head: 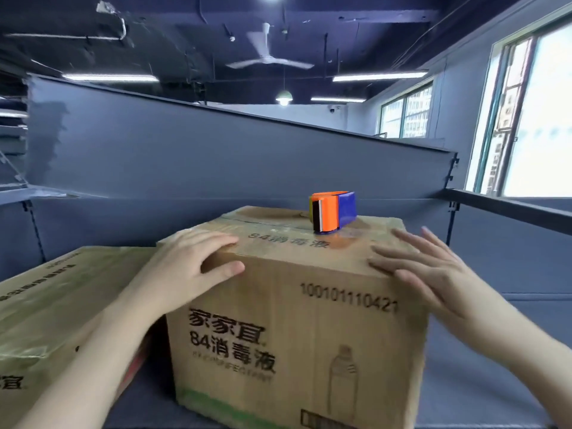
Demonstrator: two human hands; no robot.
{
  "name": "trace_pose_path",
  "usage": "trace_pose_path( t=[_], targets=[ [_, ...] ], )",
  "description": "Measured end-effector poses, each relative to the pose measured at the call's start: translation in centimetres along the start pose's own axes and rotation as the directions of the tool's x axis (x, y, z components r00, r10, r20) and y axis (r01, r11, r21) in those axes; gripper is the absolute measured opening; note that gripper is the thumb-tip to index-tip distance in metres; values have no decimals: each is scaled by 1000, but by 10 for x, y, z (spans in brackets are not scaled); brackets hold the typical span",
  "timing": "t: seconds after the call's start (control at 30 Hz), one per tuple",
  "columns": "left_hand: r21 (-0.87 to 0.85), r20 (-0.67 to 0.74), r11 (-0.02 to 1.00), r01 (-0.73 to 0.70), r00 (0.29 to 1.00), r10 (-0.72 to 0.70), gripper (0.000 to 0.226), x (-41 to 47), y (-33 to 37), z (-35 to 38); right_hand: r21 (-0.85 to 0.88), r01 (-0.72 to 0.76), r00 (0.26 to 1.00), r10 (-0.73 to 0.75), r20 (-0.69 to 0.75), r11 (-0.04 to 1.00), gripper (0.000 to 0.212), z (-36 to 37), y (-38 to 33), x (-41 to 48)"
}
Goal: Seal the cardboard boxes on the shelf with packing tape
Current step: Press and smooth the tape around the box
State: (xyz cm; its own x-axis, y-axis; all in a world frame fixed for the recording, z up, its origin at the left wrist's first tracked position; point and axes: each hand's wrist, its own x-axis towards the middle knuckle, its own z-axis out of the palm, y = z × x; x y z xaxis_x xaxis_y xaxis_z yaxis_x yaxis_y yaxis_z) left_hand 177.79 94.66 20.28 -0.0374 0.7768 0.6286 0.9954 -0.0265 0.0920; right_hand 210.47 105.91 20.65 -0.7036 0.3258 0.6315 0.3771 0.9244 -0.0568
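Note:
A brown cardboard box (297, 335) with black print stands on the grey shelf in front of me, its top flaps closed and glossy with tape. An orange and blue tape dispenser (332, 212) stands on the far part of the box top, free of both hands. My left hand (192, 267) lies over the box's near left top edge, fingers flat on the top and thumb on the front face. My right hand (424, 267) is spread flat with straight fingers at the box's top right corner.
A second cardboard box (55, 305) sits lower to the left, touching the first. The grey shelf back panel (216, 162) rises behind both. A dark shelf rail (507, 212) runs at the right, with windows beyond.

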Motion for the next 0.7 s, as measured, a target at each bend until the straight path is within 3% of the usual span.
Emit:
trace_pose_path(
  t=[0.1,0.2,0.27,0.37,0.5,0.7],
  targets=[
    [73,22,994,78,997,-80,91,4,6,0,44,-203,979,204,-20,978,49,-6,24,-7],
    [164,-67,985,61,996,-51,76,12,37,10,-281,-299,954,277,-114,912,65,9,16,5],
    [212,-127,977,-13,991,40,72,13,58,17,-431,-270,958,286,-29,861,74,26,1,19],
    [215,-102,974,-68,991,92,75,15,66,17,-429,-210,973,230,-5,879,75,43,-15,35],
    [-104,110,995,3,994,8,80,15,33,4,-321,-149,976,87,-200,935,54,51,-8,33],
    [-177,183,983,-41,980,73,67,-6,27,-1,-265,-1,954,-78,-288,964,52,57,21,31]
  ],
)
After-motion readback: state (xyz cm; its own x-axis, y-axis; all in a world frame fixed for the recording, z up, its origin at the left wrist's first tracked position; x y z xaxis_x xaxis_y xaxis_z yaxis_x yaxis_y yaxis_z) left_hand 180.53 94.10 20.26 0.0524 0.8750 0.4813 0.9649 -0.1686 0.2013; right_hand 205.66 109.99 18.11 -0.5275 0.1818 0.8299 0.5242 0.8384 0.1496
